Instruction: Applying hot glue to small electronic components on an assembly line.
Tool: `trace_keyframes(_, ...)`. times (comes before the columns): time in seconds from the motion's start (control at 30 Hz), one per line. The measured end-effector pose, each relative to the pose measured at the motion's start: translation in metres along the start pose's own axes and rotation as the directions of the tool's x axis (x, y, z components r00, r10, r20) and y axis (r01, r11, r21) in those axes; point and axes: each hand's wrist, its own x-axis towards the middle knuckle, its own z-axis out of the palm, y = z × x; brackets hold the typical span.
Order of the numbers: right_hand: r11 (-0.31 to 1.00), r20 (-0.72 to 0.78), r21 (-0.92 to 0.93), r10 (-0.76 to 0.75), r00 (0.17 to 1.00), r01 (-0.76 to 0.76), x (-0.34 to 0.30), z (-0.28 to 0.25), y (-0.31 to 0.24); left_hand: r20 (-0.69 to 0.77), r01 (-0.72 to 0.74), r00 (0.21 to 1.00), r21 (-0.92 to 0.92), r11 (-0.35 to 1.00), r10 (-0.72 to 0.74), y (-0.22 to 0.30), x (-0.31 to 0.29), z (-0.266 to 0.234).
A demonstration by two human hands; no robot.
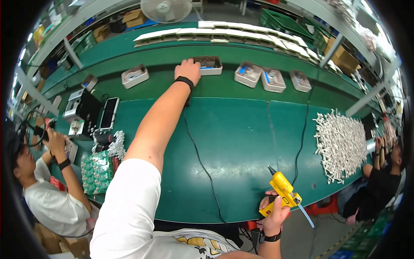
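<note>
Hard, smooth plastic on the yellow glue gun (pixel 282 188), and its glue stick (pixel 306 216) looks glassy and translucent! The green tabletop (pixel 233 142) gleams, smooth with a soft sheen, while the pale box (pixel 212 72) shows smooth plastic and the white sleeve (pixel 129 194) matt cloth.

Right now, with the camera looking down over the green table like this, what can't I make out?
Head view: whether the left hand grips the grey box; the back of the hand hides its underside.
Head view: part of the yellow glue gun, covered by the right hand.
Head view: the top of the fan, cut off by the upper edge.
Head view: the lowest pieces in the white heap, buried under others.
</note>
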Motion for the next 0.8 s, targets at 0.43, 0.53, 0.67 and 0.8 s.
trace_keyframes(0.43,1.0,-0.033,-0.011,0.005,0.999,-0.006,0.007,0.006,0.0,-0.015,0.352,0.936,0.13,0.927,-0.353,-0.147,-0.042,-0.025)
trace_keyframes(0.53,0.999,-0.04,-0.045,-0.004,0.999,0.002,0.007,-0.001,0.005,0.096,0.338,0.932,0.115,0.934,-0.349,-0.151,-0.026,-0.025)
trace_keyframes(0.67,0.997,-0.104,-0.038,0.06,0.993,-0.064,0.002,-0.01,-0.006,0.097,0.225,0.969,0.039,0.974,-0.228,-0.144,-0.016,-0.024)
trace_keyframes(0.8,0.999,-0.001,-0.035,0.034,0.999,-0.034,0.009,-0.008,-0.003,0.087,0.185,0.98,-0.033,0.982,-0.181,-0.16,-0.029,-0.037)
